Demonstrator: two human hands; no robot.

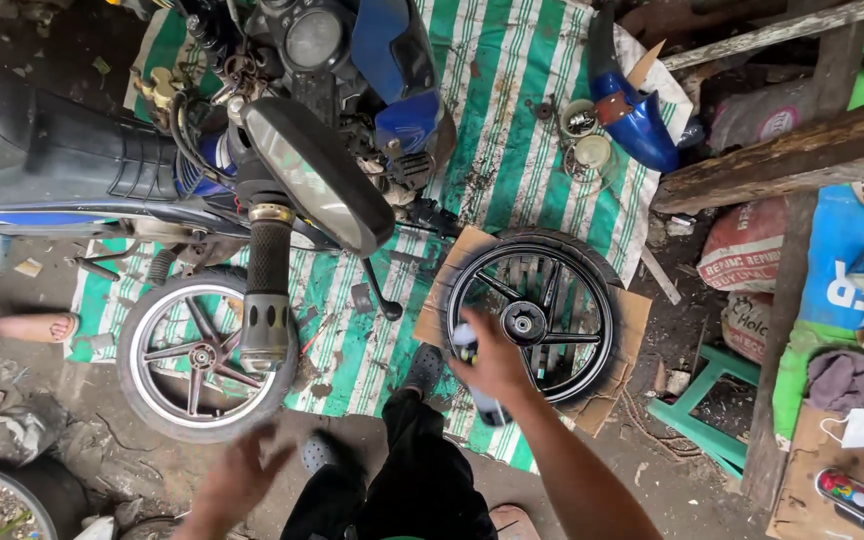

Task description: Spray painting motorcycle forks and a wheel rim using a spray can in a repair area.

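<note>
Right hand (495, 362) grips a spray can (474, 375), held just over the near rim of the black wheel (535, 316) on cardboard (624, 340). Left hand (242, 478) hangs open, empty, below the silver wheel (202, 355).

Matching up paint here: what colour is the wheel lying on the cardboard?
Black, spokes and rim alike, in the head view: the wheel lies beside the right hand.

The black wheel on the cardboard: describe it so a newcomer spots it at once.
Start at the green-and-white striped tarp. At its lower right edge lies a brown cardboard sheet bearing the black wheel, beneath the right hand. Unlike the silver-spoked wheel, it is black all over.
</note>
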